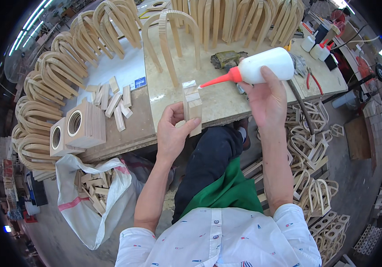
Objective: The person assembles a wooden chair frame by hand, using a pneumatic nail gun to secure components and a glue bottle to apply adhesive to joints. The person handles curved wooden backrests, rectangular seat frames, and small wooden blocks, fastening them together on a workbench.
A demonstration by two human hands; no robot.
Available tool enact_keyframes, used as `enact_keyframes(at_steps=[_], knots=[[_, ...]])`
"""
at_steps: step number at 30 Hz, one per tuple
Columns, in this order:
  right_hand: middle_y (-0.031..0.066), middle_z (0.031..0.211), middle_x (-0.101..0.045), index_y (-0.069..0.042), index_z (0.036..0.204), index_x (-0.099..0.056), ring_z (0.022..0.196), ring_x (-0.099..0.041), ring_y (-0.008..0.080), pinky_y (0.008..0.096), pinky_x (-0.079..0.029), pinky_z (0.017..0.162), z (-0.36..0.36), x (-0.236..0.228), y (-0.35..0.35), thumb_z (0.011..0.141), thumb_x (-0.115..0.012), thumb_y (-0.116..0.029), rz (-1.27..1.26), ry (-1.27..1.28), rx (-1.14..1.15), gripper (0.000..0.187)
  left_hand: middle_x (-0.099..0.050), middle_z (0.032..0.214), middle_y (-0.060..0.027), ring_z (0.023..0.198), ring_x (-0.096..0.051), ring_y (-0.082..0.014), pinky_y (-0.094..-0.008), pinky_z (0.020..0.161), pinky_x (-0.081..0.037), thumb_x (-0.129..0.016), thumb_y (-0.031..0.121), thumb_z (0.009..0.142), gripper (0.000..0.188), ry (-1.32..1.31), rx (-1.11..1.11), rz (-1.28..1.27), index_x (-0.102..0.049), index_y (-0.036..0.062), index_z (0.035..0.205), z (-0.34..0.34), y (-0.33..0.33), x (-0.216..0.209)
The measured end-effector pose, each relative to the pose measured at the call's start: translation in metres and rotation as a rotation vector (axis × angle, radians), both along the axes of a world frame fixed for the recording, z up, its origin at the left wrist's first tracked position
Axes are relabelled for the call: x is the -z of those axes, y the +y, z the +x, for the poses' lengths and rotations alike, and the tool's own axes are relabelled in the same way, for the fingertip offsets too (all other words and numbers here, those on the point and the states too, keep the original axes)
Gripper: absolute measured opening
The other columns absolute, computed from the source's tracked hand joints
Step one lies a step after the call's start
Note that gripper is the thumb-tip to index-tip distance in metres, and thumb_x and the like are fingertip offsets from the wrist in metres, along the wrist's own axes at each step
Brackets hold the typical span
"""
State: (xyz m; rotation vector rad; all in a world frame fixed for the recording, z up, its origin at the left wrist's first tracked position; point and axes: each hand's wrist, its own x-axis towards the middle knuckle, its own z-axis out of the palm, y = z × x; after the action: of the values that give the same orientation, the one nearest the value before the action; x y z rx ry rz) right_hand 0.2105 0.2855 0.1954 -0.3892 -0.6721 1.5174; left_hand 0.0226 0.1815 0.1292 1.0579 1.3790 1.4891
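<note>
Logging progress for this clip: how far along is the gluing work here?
Done, apparently: many bent wooden arches stand on the workbench. In hand: the left hand holds a small stack of wood blocks, and the right hand aims a glue bottle at its top. Left: loose blocks on the bench and more in the white sack.

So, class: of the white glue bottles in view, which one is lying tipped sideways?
The big bottle in the right hand, red nozzle pointing left; the small ones stand upright.

Matt bare wood blocks (pixel 192 104); glossy white plastic glue bottle (pixel 262 66).
</note>
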Motion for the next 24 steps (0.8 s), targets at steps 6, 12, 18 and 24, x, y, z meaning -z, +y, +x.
enact_keyframes(at_steps=[6, 12, 18, 24], knots=[[0.0124, 0.112, -0.058, 0.001, 0.119, -0.048, 0.106, -0.062, 0.0275, 0.0507, -0.055, 0.091, -0.01, 0.006, -0.005, 0.088, -0.066, -0.008, 0.008, -0.042, 0.006, 0.037, -0.066, 0.101, -0.0089, 0.094, -0.061, -0.0155, -0.0309, 0.086, -0.048, -0.076, 0.01, 0.076, 0.045, -0.003, 0.015, -0.02, -0.056, -0.0029, 0.114, 0.007, 0.0, -0.005], [0.0124, 0.111, -0.059, 0.002, 0.118, -0.049, 0.103, -0.063, 0.0271, 0.0491, -0.056, 0.089, -0.018, 0.009, -0.007, 0.088, -0.067, -0.008, -0.003, -0.047, 0.032, 0.036, -0.066, 0.098, -0.0083, 0.092, -0.061, -0.0149, -0.0303, 0.086, -0.048, -0.076, 0.01, 0.076, 0.044, 0.009, 0.02, -0.028, -0.057, -0.0025, 0.113, 0.007, 0.001, -0.004], [0.0121, 0.115, -0.059, 0.001, 0.121, -0.048, 0.108, -0.062, 0.0278, 0.0509, -0.054, 0.093, -0.014, 0.019, -0.003, 0.088, -0.068, -0.009, 0.049, -0.109, 0.082, 0.04, -0.067, 0.097, -0.0082, 0.091, -0.061, -0.0149, -0.0301, 0.086, -0.048, -0.076, 0.01, 0.075, 0.044, -0.02, 0.01, -0.021, -0.057, -0.0028, 0.113, 0.005, -0.001, -0.002], [0.0117, 0.114, -0.06, 0.002, 0.121, -0.049, 0.104, -0.063, 0.0253, 0.0467, -0.056, 0.09, -0.013, 0.02, -0.005, 0.087, -0.069, -0.008, 0.085, -0.192, 0.202, 0.041, -0.067, 0.101, -0.0094, 0.093, -0.061, -0.0153, -0.0308, 0.088, -0.048, -0.076, 0.01, 0.075, 0.045, 0.028, 0.006, -0.032, -0.057, -0.0033, 0.113, 0.004, -0.001, 0.002]])
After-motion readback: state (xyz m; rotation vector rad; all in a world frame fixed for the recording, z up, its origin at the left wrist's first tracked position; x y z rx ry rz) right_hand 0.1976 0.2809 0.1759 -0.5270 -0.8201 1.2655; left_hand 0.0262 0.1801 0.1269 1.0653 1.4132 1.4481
